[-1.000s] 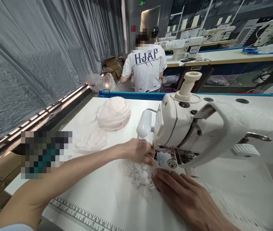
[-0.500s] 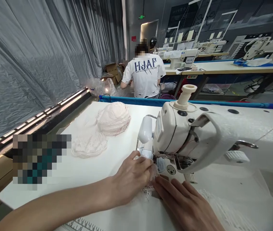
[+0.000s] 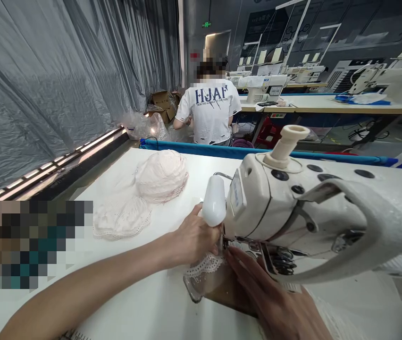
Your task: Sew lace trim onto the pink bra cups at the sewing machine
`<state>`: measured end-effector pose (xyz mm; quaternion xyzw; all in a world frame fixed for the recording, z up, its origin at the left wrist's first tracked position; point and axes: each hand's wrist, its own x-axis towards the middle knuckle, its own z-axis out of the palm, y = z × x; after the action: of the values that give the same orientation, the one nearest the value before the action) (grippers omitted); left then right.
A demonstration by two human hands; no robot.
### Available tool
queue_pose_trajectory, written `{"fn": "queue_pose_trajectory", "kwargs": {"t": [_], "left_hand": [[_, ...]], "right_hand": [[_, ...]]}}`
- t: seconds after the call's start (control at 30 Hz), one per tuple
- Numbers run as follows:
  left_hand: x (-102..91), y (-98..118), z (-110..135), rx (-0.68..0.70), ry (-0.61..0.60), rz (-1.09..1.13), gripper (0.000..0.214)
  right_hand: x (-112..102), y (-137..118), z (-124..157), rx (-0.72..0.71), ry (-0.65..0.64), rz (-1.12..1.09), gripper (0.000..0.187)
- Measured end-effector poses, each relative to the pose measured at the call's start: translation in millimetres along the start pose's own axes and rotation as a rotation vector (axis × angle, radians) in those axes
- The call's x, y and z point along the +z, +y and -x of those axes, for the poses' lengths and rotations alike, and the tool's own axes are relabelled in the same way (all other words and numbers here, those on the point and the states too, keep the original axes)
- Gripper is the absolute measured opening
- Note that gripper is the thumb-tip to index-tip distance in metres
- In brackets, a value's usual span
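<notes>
My left hand (image 3: 192, 238) is closed on a piece of white lace-edged sheer fabric (image 3: 204, 274) right at the needle area of the white sewing machine (image 3: 293, 208). My right hand (image 3: 268, 302) lies flat with its fingers stretched out, pressing the same fabric on the table just in front of the presser foot. The machine's small white lamp (image 3: 213, 200) hangs just above my left hand. The needle itself is hidden behind the machine head.
A pile of pale pink lace pieces (image 3: 160, 175) and a flatter white lace piece (image 3: 121, 219) lie on the white table (image 3: 133, 302) to the left. A person in a white printed T-shirt (image 3: 212, 111) works beyond the blue table edge. Grey plastic sheeting hangs at left.
My left hand has moved from pinching the fabric at the needle to gripping its lace edge. The fabric is now bunched and folded under both hands. The view has shifted lower and closer.
</notes>
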<state>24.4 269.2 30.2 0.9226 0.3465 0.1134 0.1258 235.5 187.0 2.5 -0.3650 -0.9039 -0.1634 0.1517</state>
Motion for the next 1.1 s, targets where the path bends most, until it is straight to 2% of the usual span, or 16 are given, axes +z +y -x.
{"fn": "queue_pose_trajectory", "kwargs": {"t": [0.1, 0.23, 0.4, 0.57, 0.8, 0.93, 1.1], "left_hand": [[-3.4, 10, 3, -0.037, -0.024, 0.022, 0.008], [-5.9, 39, 29, -0.002, 0.17, -0.13, 0.023], [3.7, 63, 61, 0.153, 0.289, -0.301, 0.018], [16.1, 63, 64, 0.161, 0.395, -0.348, 0.011], [16.9, 61, 59, 0.159, 0.43, -0.366, 0.013], [16.7, 53, 55, 0.142, 0.393, -0.382, 0.01], [18.0, 48, 51, 0.103, 0.313, -0.405, 0.017]], "right_hand": [[-1, 1, 0, -0.003, 0.013, 0.005, 0.044], [-6, 1, 0, -0.021, 0.016, -0.029, 0.041], [-7, 1, 2, -0.034, 0.038, -0.097, 0.036], [-4, 0, 4, -0.024, 0.027, -0.147, 0.033], [-5, 1, -1, -0.009, 0.041, -0.113, 0.034], [-6, 1, -6, 0.01, 0.051, -0.112, 0.032], [-8, 5, -12, 0.045, 0.083, -0.174, 0.034]]}}
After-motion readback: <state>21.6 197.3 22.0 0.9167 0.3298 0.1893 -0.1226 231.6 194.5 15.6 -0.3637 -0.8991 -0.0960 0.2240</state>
